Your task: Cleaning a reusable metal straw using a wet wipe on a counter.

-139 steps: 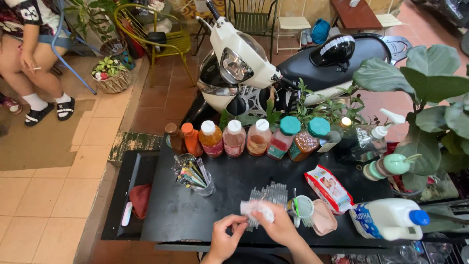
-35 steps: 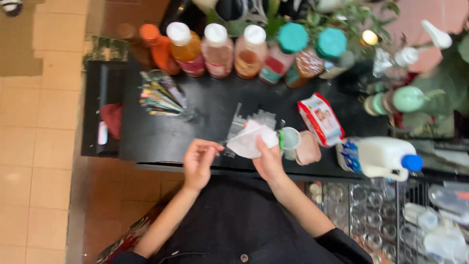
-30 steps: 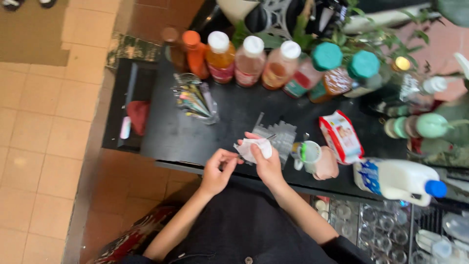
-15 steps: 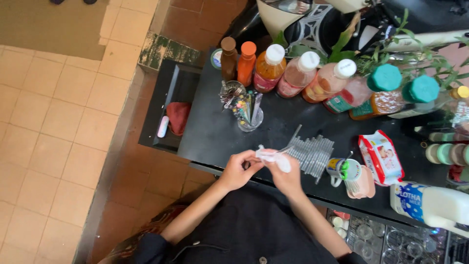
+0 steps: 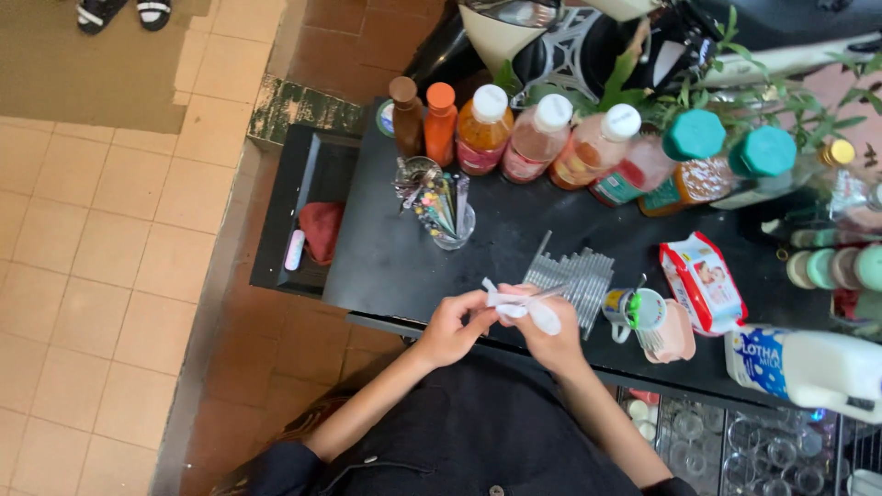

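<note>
My left hand [image 5: 452, 327] and my right hand [image 5: 542, 332] meet at the near edge of a black counter [image 5: 395, 266]. Together they pinch a small white plastic spoon in a clear wrapper [image 5: 522, 306], the left at its tip, the right around its bowl end. Just behind my right hand lies a flat bundle of clear wrapped straws [image 5: 573, 276]. A glass cup full of spoons and straws [image 5: 438, 206] stands to the upper left of my hands.
A row of syrup bottles [image 5: 537, 138] lines the counter's far edge. To the right sit a small lidded cup [image 5: 638, 310], a wet-wipe pack [image 5: 703, 281] and a white milk jug [image 5: 808, 365]. A black tray with a red cloth [image 5: 321, 230] hangs at left. Glasses [image 5: 735, 441] stand below.
The view has swung left and the counter now sits further right. My hands have kept working the white wrapped spoon, which looks more rolled and narrow than a second ago.
</note>
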